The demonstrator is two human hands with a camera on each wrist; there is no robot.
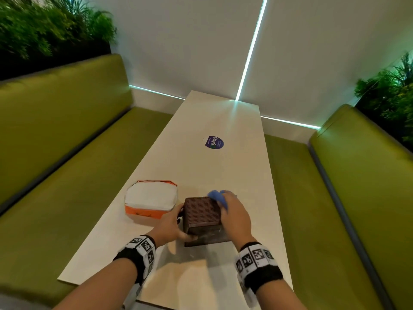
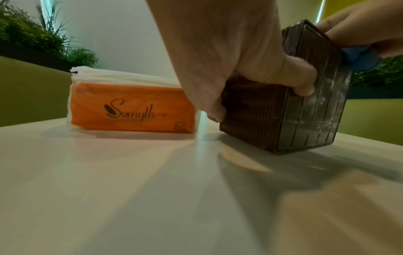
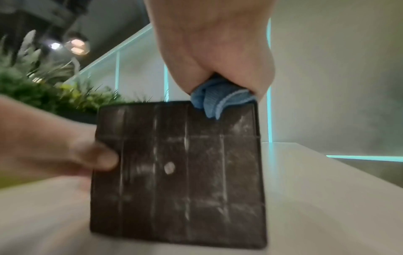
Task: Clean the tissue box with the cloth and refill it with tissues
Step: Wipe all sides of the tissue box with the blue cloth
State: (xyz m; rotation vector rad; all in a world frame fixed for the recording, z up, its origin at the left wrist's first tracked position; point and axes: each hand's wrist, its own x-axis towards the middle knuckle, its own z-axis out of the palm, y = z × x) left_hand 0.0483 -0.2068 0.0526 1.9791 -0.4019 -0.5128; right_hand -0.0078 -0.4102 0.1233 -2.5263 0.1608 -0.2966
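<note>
Across the middle of the head view I see the long pale table (image 1: pixel 223 121), running from the lower edge up to the white wall, with green bench seats (image 1: pixel 67 153) along the left and right sides and leafy plants (image 1: pixel 44 25) in the upper left and far right corners. On the table's left side, below centre, lies the orange pack of tissues (image 1: pixel 150 203), white sheets showing on top. Just right of it sits the dark brown tissue box (image 1: pixel 204 220), tipped on its side so its dusty, scuffed base faces me. My left hand (image 1: pixel 168 222) grips the box's left side: the thumb (image 2: pixel 303 82) curls onto the base, and another finger wraps the ribbed wall. My right hand (image 1: pixel 234 214) rests on the box's upper right edge, its fingers closed around the bunched blue cloth (image 1: pixel 218 196), which touches the box at that edge; in the right wrist view the cloth (image 3: pixel 220 98) pokes out below the clenched hand. Farther up the table, a small round purple sticker (image 1: pixel 214 142) lies well apart from everything.
</note>
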